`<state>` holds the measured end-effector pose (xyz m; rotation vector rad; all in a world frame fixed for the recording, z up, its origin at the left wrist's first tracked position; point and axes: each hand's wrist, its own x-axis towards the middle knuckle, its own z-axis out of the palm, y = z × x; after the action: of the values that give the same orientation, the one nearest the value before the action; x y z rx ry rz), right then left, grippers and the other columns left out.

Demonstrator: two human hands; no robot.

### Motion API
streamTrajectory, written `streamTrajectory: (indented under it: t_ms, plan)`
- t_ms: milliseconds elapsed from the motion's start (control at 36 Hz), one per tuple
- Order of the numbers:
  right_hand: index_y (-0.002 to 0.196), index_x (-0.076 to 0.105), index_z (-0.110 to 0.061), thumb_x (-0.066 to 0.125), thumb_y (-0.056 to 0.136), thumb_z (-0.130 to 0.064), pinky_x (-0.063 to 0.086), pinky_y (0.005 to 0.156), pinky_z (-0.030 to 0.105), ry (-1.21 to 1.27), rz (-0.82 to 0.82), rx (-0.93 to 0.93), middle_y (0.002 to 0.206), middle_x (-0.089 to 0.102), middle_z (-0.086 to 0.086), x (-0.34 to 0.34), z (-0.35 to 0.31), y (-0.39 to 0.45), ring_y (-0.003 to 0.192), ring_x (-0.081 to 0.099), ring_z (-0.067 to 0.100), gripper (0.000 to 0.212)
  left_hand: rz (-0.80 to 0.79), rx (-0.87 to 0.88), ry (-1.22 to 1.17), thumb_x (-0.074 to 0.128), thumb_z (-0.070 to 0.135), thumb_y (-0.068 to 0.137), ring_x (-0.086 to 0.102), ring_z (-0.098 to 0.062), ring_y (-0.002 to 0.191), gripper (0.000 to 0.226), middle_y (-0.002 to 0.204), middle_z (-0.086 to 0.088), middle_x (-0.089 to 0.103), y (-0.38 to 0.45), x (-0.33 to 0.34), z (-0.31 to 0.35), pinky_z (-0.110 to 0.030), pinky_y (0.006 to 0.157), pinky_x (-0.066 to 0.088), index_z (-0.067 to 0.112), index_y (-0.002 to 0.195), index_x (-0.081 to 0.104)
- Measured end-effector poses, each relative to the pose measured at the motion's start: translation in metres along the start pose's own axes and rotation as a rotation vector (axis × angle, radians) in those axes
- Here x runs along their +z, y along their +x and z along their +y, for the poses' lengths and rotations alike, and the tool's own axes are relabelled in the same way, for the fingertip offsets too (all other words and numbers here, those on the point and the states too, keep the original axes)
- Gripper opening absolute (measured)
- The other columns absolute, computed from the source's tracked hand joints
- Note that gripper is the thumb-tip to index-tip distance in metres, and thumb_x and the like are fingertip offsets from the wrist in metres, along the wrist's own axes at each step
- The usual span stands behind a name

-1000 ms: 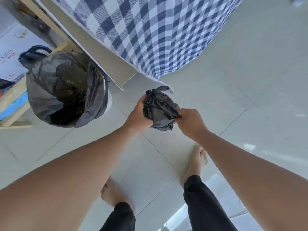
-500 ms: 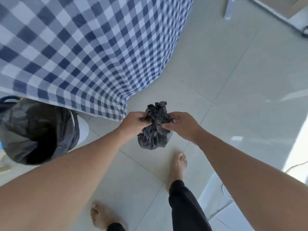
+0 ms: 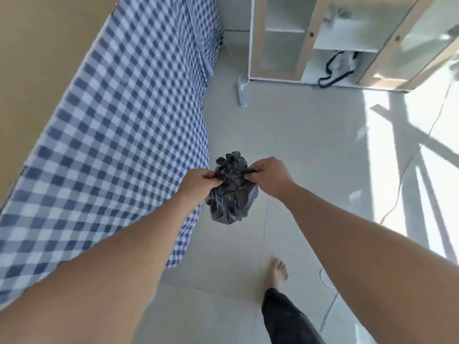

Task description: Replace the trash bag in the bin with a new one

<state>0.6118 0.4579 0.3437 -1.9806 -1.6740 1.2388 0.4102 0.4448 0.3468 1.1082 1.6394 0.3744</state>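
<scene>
Both hands pinch the gathered neck of a small dark grey trash bag [image 3: 229, 194], which hangs in the air above the tiled floor [image 3: 310, 150], just beside the checked bedsheet [image 3: 124, 120]. The left hand [image 3: 198, 182] grips one side of the twisted top, the right hand [image 3: 269, 176] the other, fingers closed on the plastic. No bin is in view. If the knot is loose, the thin film could slip from the fingertips and spill. A hard pull apart might tear the neck. The bare foot [image 3: 278, 271] is stepping near a thin white cable [image 3: 397, 189], a possible snag.
</scene>
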Motion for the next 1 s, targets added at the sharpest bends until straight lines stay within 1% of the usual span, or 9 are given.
streamTrajectory:
  t_ms: [167, 278, 389, 500, 611, 694, 778, 861, 1000]
  plan:
    - [0.087, 0.076, -0.005, 0.069, 0.082, -0.018, 0.042, 0.054, 0.025, 0.062, 0.145, 0.055, 0.074, 0.069, 0.011, -0.152, -0.021, -0.036, 0.065, 0.055, 0.020, 0.015, -0.073, 0.154, 0.231, 0.071, 0.011, 0.084, 0.068, -0.026, 0.081, 0.018, 0.088, -0.014, 0.073, -0.020, 0.021, 0.178, -0.031, 0.073, 0.053, 0.003, 0.100, 0.075]
    - [0.084, 0.074, -0.007, 0.067, 0.086, -0.018, 0.046, 0.053, 0.023, 0.080, 0.233, 0.019, 0.060, 0.062, 0.003, -0.253, -0.023, -0.053, 0.048, 0.054, 0.014, 0.014, -0.103, 0.302, 0.344, 0.074, 0.017, 0.082, 0.067, -0.023, 0.084, 0.020, 0.093, -0.010, 0.074, -0.020, 0.047, 0.289, -0.031, 0.075, 0.051, 0.007, 0.099, 0.076]
    - [0.084, 0.070, -0.010, 0.065, 0.089, -0.023, 0.049, 0.040, 0.017, 0.099, 0.303, 0.066, 0.061, 0.068, 0.008, -0.336, -0.007, -0.056, 0.037, 0.059, 0.013, 0.015, -0.134, 0.441, 0.434, 0.076, 0.020, 0.082, 0.060, -0.011, 0.069, 0.004, 0.075, 0.003, 0.069, -0.017, 0.082, 0.371, -0.014, 0.047, 0.040, 0.017, 0.085, 0.076]
    - [0.087, 0.070, -0.006, 0.063, 0.090, -0.022, 0.058, 0.051, 0.024, 0.175, 0.406, 0.111, 0.059, 0.069, 0.011, -0.408, 0.011, -0.053, 0.043, 0.066, 0.020, 0.018, -0.174, 0.591, 0.558, 0.070, 0.023, 0.087, 0.060, -0.017, 0.073, 0.013, 0.082, -0.006, 0.069, -0.002, 0.125, 0.450, -0.025, 0.060, 0.039, 0.011, 0.089, 0.076]
    - [0.088, 0.071, -0.002, 0.062, 0.091, -0.019, 0.060, 0.055, 0.032, 0.198, 0.540, 0.167, 0.057, 0.065, 0.011, -0.470, 0.040, -0.057, 0.047, 0.067, 0.025, 0.019, -0.256, 0.750, 0.632, 0.064, 0.020, 0.091, 0.056, -0.021, 0.072, 0.023, 0.068, 0.000, 0.062, 0.017, 0.187, 0.523, -0.025, 0.054, 0.034, 0.023, 0.069, 0.069]
    - [0.086, 0.071, -0.002, 0.062, 0.091, -0.019, 0.054, 0.045, 0.025, 0.160, 0.666, 0.257, 0.064, 0.069, 0.018, -0.518, 0.067, -0.071, 0.043, 0.063, 0.022, 0.020, -0.340, 0.829, 0.611, 0.065, 0.021, 0.091, 0.061, -0.023, 0.080, 0.015, 0.078, -0.004, 0.069, 0.026, 0.245, 0.564, -0.023, 0.057, 0.037, 0.016, 0.091, 0.079]
    - [0.085, 0.072, -0.006, 0.062, 0.091, -0.019, 0.055, 0.051, 0.030, 0.110, 0.796, 0.341, 0.066, 0.069, 0.013, -0.568, 0.097, -0.088, 0.048, 0.062, 0.023, 0.018, -0.423, 0.910, 0.615, 0.067, 0.022, 0.088, 0.067, -0.031, 0.088, 0.017, 0.087, -0.013, 0.074, 0.024, 0.307, 0.609, -0.026, 0.066, 0.040, 0.011, 0.092, 0.080]
    - [0.088, 0.074, -0.008, 0.061, 0.092, -0.021, 0.056, 0.061, 0.034, 0.095, 0.948, 0.390, 0.072, 0.069, 0.005, -0.615, 0.129, -0.113, 0.059, 0.061, 0.021, 0.019, -0.473, 0.968, 0.577, 0.071, 0.024, 0.085, 0.066, -0.027, 0.092, 0.022, 0.097, -0.011, 0.075, 0.009, 0.373, 0.659, -0.026, 0.077, 0.047, 0.012, 0.102, 0.078]
    - [0.095, 0.076, -0.010, 0.062, 0.090, -0.024, 0.033, 0.070, 0.023, 0.059, 1.149, 0.530, 0.085, 0.063, 0.001, -0.665, 0.205, -0.175, 0.075, 0.051, 0.018, 0.020, -0.647, 1.113, 0.585, 0.070, 0.023, 0.086, 0.064, -0.024, 0.091, 0.024, 0.100, -0.008, 0.074, -0.037, 0.499, 0.711, -0.025, 0.075, 0.043, 0.014, 0.106, 0.078]
